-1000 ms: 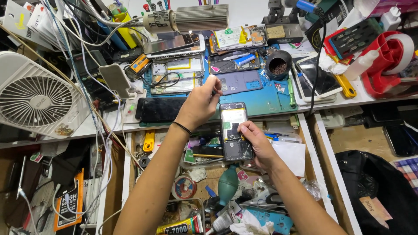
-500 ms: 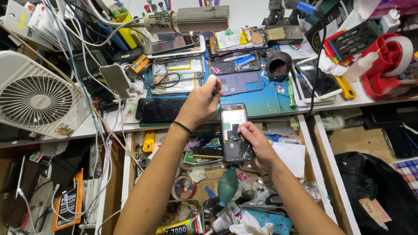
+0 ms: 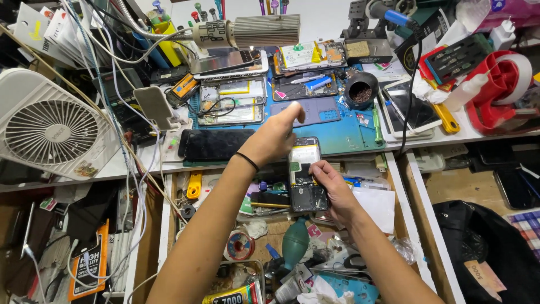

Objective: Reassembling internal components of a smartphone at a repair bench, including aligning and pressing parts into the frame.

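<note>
Hands on opened phone, lower edge hidden

White workbench, open wooden drawer, blue mat, bright light

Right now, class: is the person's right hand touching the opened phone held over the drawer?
Touching. The head view shows the right hand with fingers wrapped on the opened phone, thumb against its edge, no gap.

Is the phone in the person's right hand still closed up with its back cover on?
No. The phone in the right hand lies open, its battery and inner boards showing.
</note>
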